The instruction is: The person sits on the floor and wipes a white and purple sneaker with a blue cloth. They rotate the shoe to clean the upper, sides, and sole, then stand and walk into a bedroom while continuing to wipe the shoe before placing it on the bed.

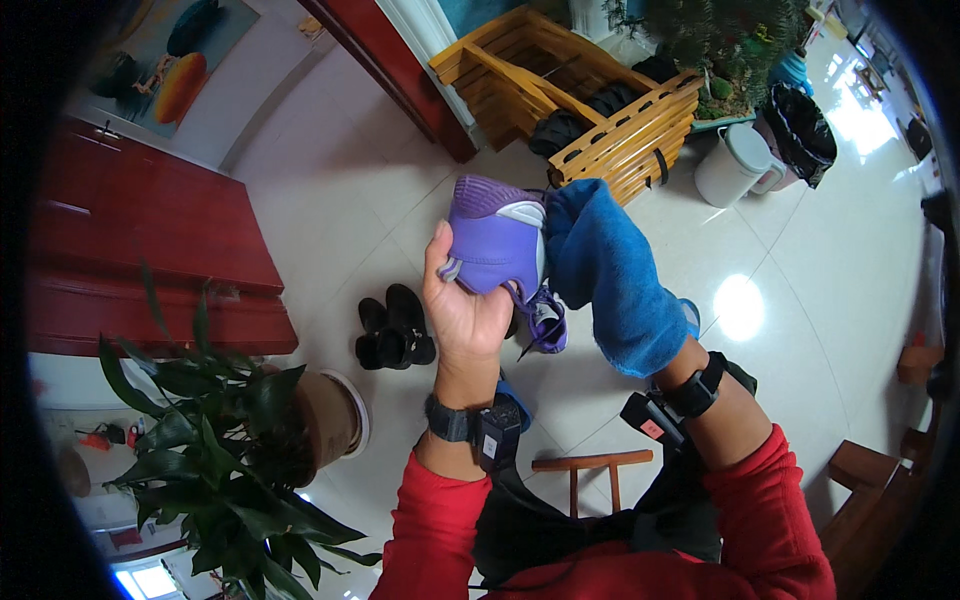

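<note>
My left hand (472,319) grips a purple sports shoe (495,251), thumb along one side, its heel end pointing away from me. A fuzzy blue cloth (619,277) wraps my right hand (673,362) down to the wrist and hides the fingers. The cloth's far end is against the shoe's right side, or very close to it. Below, a purple and white laced shoe (551,324) stands on the tiled floor, partly hidden by the held one. Black ankle boots (397,334) stand to the left of it.
A slatted wooden rack (630,146) holding dark items stands ahead. Right of it are a white lidded pitcher (729,169) and a bin with a black bag (802,131). A leafy plant in a pot (334,416) is at left, near red-brown cabinetry (165,240). A wooden chair rail (592,460) shows between my legs.
</note>
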Action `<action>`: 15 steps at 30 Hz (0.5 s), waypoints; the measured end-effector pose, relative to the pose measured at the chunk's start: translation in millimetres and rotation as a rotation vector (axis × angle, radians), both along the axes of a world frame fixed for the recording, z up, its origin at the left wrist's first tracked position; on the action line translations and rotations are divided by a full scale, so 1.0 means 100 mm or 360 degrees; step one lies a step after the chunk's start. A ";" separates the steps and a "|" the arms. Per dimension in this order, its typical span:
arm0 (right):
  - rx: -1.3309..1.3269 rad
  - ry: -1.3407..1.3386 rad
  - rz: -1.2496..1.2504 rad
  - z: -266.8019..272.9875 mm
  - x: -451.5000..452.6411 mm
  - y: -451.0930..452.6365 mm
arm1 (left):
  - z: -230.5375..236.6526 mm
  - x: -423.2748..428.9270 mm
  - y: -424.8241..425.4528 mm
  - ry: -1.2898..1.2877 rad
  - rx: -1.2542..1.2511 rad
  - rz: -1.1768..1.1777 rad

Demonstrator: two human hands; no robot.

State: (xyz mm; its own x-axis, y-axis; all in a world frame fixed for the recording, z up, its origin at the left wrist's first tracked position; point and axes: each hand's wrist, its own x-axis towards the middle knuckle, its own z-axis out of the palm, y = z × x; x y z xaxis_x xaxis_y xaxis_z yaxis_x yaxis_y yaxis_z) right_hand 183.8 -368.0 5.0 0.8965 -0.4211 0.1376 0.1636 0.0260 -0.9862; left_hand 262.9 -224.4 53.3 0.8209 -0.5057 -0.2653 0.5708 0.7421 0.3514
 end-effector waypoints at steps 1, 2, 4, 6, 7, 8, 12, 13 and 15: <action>0.0490 0.0027 -0.0010 -0.07 -0.08 0.05 | -0.02 0.01 0.01 0.0029 -0.0060 -0.0020; 0.0844 0.0046 -0.0065 -0.14 -0.10 0.08 | -0.04 0.01 0.02 0.0010 -0.0066 -0.0028; 0.0546 0.0086 -0.0137 -0.26 -0.15 0.10 | -0.06 0.03 0.03 -0.0023 -0.0092 0.0023; -0.0580 0.0066 -0.0151 -0.34 -0.14 0.10 | -0.07 0.05 0.03 -0.0004 -0.0126 0.0051; -0.0959 -0.0029 -0.0142 -0.34 -0.15 0.10 | -0.06 0.06 0.03 0.0018 -0.0131 0.0063; -0.1155 -0.0182 -0.0142 -0.34 -0.15 0.13 | -0.06 0.05 0.03 -0.0027 -0.0130 0.0085; -0.1127 -0.0139 0.0279 -0.16 -0.45 0.33 | -0.07 -0.01 -0.03 -0.0135 0.0035 -0.0095; -0.1197 -0.0223 0.0270 -0.12 -0.47 0.36 | -0.07 -0.04 -0.05 -0.0185 0.0077 -0.0082; -0.0858 -0.0181 0.0362 -0.04 -0.41 0.35 | -0.09 -0.11 -0.10 -0.0240 0.0179 -0.0049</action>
